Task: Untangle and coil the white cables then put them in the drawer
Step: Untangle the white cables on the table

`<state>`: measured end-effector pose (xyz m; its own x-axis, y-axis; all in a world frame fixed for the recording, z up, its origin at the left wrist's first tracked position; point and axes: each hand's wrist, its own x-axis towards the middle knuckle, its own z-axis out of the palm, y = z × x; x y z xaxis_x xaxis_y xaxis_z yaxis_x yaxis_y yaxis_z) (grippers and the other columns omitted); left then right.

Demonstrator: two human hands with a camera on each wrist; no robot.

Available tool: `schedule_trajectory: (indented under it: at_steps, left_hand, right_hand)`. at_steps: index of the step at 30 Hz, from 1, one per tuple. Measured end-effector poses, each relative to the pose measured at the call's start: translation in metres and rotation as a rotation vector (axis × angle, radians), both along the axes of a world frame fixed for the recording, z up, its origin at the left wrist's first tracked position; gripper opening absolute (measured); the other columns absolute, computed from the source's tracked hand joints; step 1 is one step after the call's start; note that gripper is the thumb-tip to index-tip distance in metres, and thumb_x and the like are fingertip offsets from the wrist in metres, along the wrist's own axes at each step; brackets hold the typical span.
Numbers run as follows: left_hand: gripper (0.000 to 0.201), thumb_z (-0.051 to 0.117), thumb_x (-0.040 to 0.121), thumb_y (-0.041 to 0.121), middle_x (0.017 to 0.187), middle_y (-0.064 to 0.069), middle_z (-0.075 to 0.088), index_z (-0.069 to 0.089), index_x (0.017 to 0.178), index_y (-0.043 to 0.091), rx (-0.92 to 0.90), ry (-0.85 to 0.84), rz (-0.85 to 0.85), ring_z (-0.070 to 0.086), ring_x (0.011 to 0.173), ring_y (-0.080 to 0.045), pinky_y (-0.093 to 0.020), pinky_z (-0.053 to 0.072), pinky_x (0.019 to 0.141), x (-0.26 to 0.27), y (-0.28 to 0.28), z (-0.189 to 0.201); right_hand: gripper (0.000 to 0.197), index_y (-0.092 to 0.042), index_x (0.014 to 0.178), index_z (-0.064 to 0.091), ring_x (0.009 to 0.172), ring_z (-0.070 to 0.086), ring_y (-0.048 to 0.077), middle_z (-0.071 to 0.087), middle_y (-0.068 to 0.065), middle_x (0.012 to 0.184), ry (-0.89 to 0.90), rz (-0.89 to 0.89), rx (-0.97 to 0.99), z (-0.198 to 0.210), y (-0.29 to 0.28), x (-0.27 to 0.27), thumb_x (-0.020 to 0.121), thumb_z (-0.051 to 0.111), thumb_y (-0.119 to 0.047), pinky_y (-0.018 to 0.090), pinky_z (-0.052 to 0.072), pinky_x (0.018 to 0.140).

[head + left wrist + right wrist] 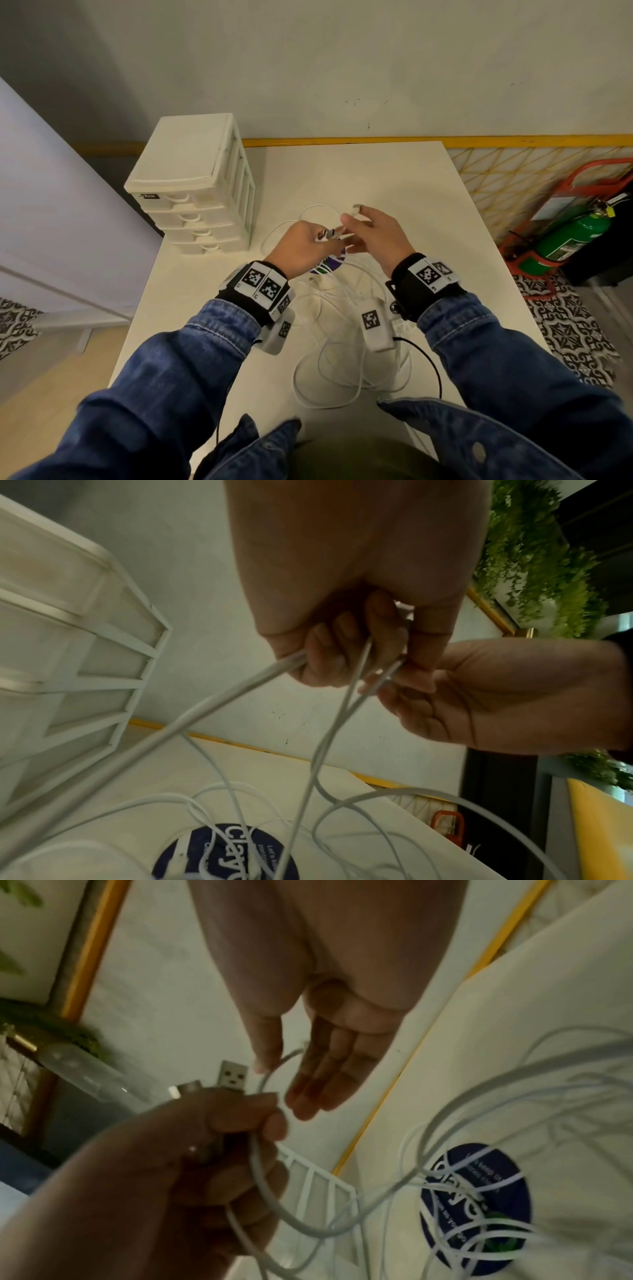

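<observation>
Gripping plug ends in left hand, fingers curled round cables; right hand pinching one strand, other fingers straight. Best feeding slack gently, tracing one cable free of tangle on counter. Drawers shut, visible from head only; USB plug clear only from right wrist.

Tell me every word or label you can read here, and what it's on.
"clay", cut off at the frame edge: large white letters on the round blue sticker on the table.
Small print on that sticker: "Let's k..." begins a line; the rest is too blurred.
Black label on the drawer unit: too small to read.
Wrist tags: square codes, no words.
</observation>
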<state>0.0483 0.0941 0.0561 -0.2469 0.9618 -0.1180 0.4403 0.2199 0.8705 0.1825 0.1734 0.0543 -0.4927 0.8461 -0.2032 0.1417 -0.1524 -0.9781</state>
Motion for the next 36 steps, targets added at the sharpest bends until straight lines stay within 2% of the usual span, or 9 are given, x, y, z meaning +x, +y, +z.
schedule_trajectory:
  at_steps: [3, 7, 9, 16, 20, 27, 30, 32, 36]
  left_hand:
    - [0.039, 0.067, 0.084, 0.013, 0.049, 0.008, 0.045, 0.052, 0.050, 0.024, -0.003, -0.002, -0.047, 0.039, 0.051, -0.014, -0.029, 0.032, 0.056, 0.000, -0.003, -0.001]
    - [0.012, 0.063, 0.085, 0.022, 0.067, -0.002, 0.056, 0.058, 0.078, 0.015, 0.047, -0.167, 0.010, 0.049, 0.065, -0.019, -0.034, 0.038, 0.063, -0.007, -0.005, 0.004]
    - [0.024, 0.058, 0.080, 0.035, 0.060, 0.004, 0.054, 0.058, 0.083, 0.011, 0.064, -0.213, 0.051, 0.044, 0.059, -0.018, -0.031, 0.035, 0.060, -0.010, -0.003, 0.007]
    - [0.019, 0.057, 0.094, 0.028, 0.048, 0.013, 0.049, 0.051, 0.089, 0.010, 0.206, -0.391, 0.172, 0.043, 0.042, -0.002, -0.014, 0.035, 0.045, -0.001, 0.002, 0.022]
    - [0.021, 0.061, 0.092, 0.019, 0.075, 0.002, 0.060, 0.059, 0.108, 0.004, 0.335, -0.392, 0.188, 0.057, 0.056, -0.006, -0.018, 0.046, 0.056, 0.008, 0.006, 0.022]
    - [0.017, 0.047, 0.099, 0.017, 0.061, 0.000, 0.055, 0.056, 0.098, 0.002, 0.295, -0.439, 0.134, 0.054, 0.046, -0.010, -0.019, 0.045, 0.046, 0.025, 0.004, 0.031]
    - [0.017, 0.043, 0.101, 0.018, 0.069, -0.002, 0.048, 0.051, 0.097, 0.004, 0.300, -0.374, 0.133, 0.050, 0.048, -0.001, -0.014, 0.042, 0.048, 0.030, 0.005, 0.029]
    - [0.019, 0.042, 0.101, 0.021, 0.071, 0.002, 0.048, 0.050, 0.097, 0.005, 0.312, -0.336, 0.137, 0.047, 0.047, 0.003, -0.010, 0.039, 0.050, 0.032, 0.005, 0.031]
    - [0.021, 0.042, 0.101, 0.028, 0.075, 0.004, 0.051, 0.051, 0.097, 0.010, 0.311, -0.311, 0.169, 0.050, 0.056, 0.002, -0.013, 0.042, 0.057, 0.035, 0.005, 0.033]
  right_hand:
    - [0.027, -0.006, 0.117, 0.057, 0.063, 0.065, 0.013, 0.069, 0.009, 0.081, 0.105, -0.009, 0.071, 0.002, -0.002, -0.006, 0.090, 0.055, -0.007, 0.026, 0.057, 0.065]
    - [0.024, -0.011, 0.113, 0.062, 0.061, 0.063, 0.004, 0.068, 0.004, 0.078, 0.110, -0.078, 0.194, 0.003, -0.001, -0.004, 0.092, 0.051, -0.007, 0.020, 0.054, 0.065]
    - [0.023, -0.014, 0.111, 0.064, 0.059, 0.059, 0.004, 0.066, 0.002, 0.075, 0.085, -0.097, 0.238, 0.003, -0.001, -0.005, 0.093, 0.051, -0.009, 0.021, 0.054, 0.065]
    - [0.014, -0.005, 0.095, 0.071, 0.052, 0.056, 0.007, 0.065, 0.000, 0.066, 0.095, -0.034, 0.221, 0.009, -0.018, -0.015, 0.085, 0.061, -0.005, 0.017, 0.051, 0.056]
    - [0.005, -0.003, 0.079, 0.072, 0.050, 0.052, 0.014, 0.068, 0.017, 0.070, 0.134, -0.028, 0.220, 0.017, -0.024, -0.015, 0.080, 0.067, -0.004, 0.023, 0.049, 0.056]
    - [0.007, 0.001, 0.078, 0.068, 0.046, 0.055, 0.014, 0.064, 0.014, 0.064, 0.131, -0.062, 0.209, 0.014, -0.021, -0.010, 0.075, 0.072, -0.005, 0.022, 0.049, 0.052]
    - [0.007, 0.001, 0.082, 0.065, 0.059, 0.061, 0.023, 0.066, 0.018, 0.080, 0.106, -0.068, 0.230, 0.010, -0.020, -0.009, 0.075, 0.068, 0.000, 0.035, 0.054, 0.063]
    - [0.015, -0.015, 0.085, 0.061, 0.075, 0.065, 0.028, 0.065, 0.016, 0.096, 0.072, -0.059, 0.282, 0.005, -0.023, -0.010, 0.077, 0.068, -0.005, 0.039, 0.055, 0.071]
    - [0.031, -0.022, 0.102, 0.041, 0.080, 0.063, 0.019, 0.058, 0.013, 0.109, 0.111, 0.005, 0.277, 0.005, -0.032, -0.008, 0.084, 0.060, -0.005, 0.027, 0.054, 0.065]
